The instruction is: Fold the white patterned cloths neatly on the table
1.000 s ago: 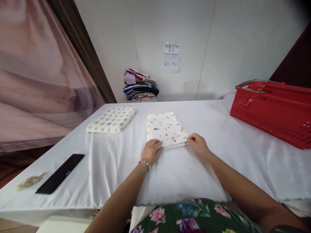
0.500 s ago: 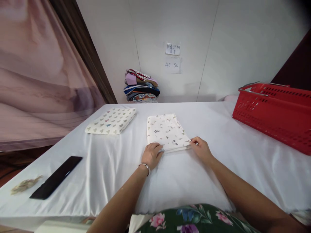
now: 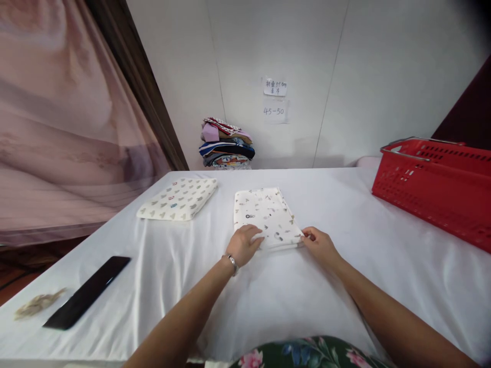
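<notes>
A white folded cloth point(image 3: 264, 212) with small scattered prints lies flat on the table in front of me. Over its near left corner rests my left hand point(image 3: 244, 245), fingers stretched out on the fabric and thumb apart; a silver bracelet circles that wrist. My right hand point(image 3: 317, 245) pinches the near right corner between thumb and fingers. Farther left sits a second folded cloth point(image 3: 178, 199), cream with rows of grey motifs and a few red and blue ones, touched by neither hand.
A red plastic basket point(image 3: 433, 189) with metal handles stands at the right. At the left lie a dark flat panel point(image 3: 88, 291) and a beige tangled bundle point(image 3: 38, 304). Folded fabrics point(image 3: 227, 145) are stacked beyond the white-covered table point(image 3: 330, 199), before a wall with paper notes point(image 3: 275, 102).
My left hand has shifted slightly up onto the cloth, its fingers spreading more. My right hand still pinches the corner. The whole view has tilted a little upward.
</notes>
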The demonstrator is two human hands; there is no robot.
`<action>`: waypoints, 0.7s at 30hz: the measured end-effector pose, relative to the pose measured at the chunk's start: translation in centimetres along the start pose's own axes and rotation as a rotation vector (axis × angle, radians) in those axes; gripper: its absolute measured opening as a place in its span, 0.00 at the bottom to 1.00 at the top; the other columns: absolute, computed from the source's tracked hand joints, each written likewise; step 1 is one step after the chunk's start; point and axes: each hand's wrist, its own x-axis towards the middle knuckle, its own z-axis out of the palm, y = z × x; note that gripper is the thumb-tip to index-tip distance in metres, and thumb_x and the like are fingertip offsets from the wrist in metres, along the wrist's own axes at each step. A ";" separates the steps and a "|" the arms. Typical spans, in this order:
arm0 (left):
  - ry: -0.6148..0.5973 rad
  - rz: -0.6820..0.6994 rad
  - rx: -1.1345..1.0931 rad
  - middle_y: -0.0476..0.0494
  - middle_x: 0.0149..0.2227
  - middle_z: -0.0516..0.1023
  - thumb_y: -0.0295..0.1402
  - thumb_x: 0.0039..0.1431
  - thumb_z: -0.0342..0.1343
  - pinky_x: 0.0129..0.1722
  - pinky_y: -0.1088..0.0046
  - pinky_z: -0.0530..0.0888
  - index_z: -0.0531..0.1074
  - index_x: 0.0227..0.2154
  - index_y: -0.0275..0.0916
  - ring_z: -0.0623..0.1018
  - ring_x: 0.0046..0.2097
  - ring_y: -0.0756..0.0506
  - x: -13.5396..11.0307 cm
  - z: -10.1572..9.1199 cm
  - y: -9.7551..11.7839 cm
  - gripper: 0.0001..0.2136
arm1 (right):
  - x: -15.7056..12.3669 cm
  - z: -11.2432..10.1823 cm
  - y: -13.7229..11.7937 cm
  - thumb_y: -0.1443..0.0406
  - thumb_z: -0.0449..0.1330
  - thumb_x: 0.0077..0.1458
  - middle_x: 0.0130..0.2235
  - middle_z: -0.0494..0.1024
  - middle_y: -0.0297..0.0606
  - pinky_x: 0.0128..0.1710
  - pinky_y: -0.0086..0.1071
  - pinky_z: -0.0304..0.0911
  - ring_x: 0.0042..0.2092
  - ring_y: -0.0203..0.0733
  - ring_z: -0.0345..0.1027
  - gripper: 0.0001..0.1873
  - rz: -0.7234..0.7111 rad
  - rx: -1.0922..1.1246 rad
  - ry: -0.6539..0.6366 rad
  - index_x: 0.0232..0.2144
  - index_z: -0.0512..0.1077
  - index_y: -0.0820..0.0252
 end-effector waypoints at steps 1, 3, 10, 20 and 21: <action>-0.021 0.019 0.000 0.45 0.39 0.75 0.34 0.56 0.52 0.42 0.67 0.72 0.73 0.37 0.41 0.74 0.41 0.46 1.2 0.1 0.2 0.08 | 0.1 0.0 -0.1 0.57 0.54 0.48 0.28 0.72 0.31 0.27 0.28 0.55 0.26 0.35 0.61 0.11 0.003 -0.015 -0.007 0.31 0.71 0.56; -0.085 0.072 0.021 0.45 0.39 0.75 0.33 0.57 0.51 0.43 0.67 0.71 0.73 0.38 0.41 0.73 0.42 0.46 4.0 0.8 0.8 0.08 | 0.3 -0.1 -0.2 0.57 0.54 0.49 0.28 0.72 0.31 0.27 0.28 0.55 0.26 0.35 0.60 0.11 -0.003 -0.046 -0.003 0.30 0.71 0.56; -0.344 0.274 0.206 0.45 0.45 0.74 0.19 0.52 0.49 0.46 0.68 0.69 0.73 0.39 0.39 0.70 0.47 0.45 12.4 6.4 1.5 0.15 | 0.0 -0.1 0.0 0.57 0.51 0.53 0.29 0.72 0.33 0.29 0.30 0.56 0.29 0.37 0.61 0.12 -0.075 -0.121 0.015 0.31 0.70 0.56; -0.406 0.515 0.321 0.43 0.41 0.74 0.24 0.56 0.48 0.40 0.68 0.67 0.72 0.33 0.38 0.69 0.46 0.45 14.3 7.9 -0.7 0.08 | 0.1 -0.1 0.4 0.58 0.49 0.55 0.30 0.70 0.34 0.32 0.32 0.57 0.30 0.38 0.61 0.11 -0.113 -0.065 -0.045 0.30 0.66 0.56; -0.409 0.533 0.320 0.43 0.41 0.74 0.25 0.57 0.48 0.41 0.69 0.67 0.72 0.33 0.38 0.69 0.46 0.45 14.4 7.8 -0.8 0.08 | 0.1 0.0 0.4 0.58 0.49 0.55 0.29 0.69 0.34 0.31 0.32 0.56 0.29 0.37 0.60 0.10 -0.106 -0.057 -0.048 0.30 0.66 0.56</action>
